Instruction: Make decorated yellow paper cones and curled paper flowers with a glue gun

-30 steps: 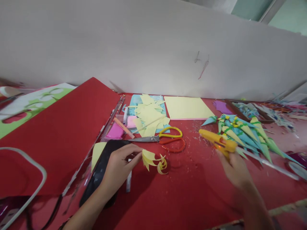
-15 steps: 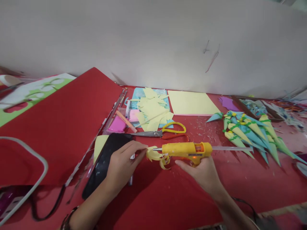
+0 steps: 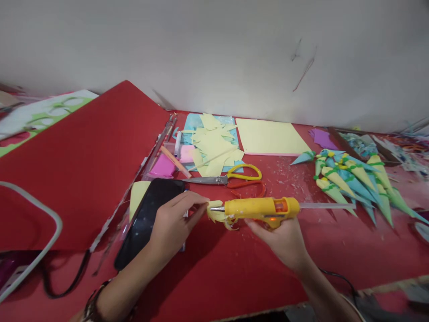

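Note:
My right hand is wrapped around the grip of a yellow hot glue gun, which points left. A clear glue stick juts from its back end, and a small orange light glows near the handle. Between thumb and fingertips, my left hand pinches a pale yellow curled paper strip with a fringed edge. The gun's metal nozzle lies over that strip; whether the two touch I cannot tell. Under my left forearm and hand is a black phone. Scissors with yellow and red handles lie just beyond.
Pale yellow paper scraps are heaped on blue sheets, beside a yellow sheet. Several blue and yellow paper cones are piled at right, before a brown tray. A large red board leans at left; a white cable crosses it.
The camera view has shifted slightly, so the table sits a little higher. The glue gun's nozzle has moved slightly left relative to the paper strip. Both hands keep their holds.

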`<state>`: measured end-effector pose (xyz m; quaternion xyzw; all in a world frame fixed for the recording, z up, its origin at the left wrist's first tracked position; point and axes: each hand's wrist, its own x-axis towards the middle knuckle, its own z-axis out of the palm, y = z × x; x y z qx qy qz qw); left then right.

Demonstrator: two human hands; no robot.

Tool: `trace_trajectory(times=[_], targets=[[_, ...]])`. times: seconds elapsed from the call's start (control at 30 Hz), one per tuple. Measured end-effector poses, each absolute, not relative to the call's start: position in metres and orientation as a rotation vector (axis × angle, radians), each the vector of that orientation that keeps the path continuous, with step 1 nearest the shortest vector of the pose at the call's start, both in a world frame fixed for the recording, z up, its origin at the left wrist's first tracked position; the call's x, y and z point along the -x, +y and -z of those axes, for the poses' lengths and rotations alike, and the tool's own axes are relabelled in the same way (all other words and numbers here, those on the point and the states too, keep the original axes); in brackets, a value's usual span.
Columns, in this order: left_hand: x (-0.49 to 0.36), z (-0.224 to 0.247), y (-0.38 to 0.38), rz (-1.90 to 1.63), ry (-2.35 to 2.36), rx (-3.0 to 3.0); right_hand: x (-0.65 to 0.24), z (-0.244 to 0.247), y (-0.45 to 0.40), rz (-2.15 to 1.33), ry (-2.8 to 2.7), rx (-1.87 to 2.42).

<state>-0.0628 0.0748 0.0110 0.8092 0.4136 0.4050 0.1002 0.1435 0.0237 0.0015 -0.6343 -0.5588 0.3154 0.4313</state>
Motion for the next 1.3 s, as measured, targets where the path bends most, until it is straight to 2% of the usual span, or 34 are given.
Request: trace_trajectory(times=[0.33,1.3], targets=[[0.0608,-0.0120,0.0753,-1.186,1.239,-2.407,-0.1438,0.0022,0.0244,-0.636,-1.441,1.613],[0.0602,-0.0096,0.0741,-1.090,1.258,-2.293,-0.1477,0.0032,0.0256,-0.580,-1.489,1.640]])
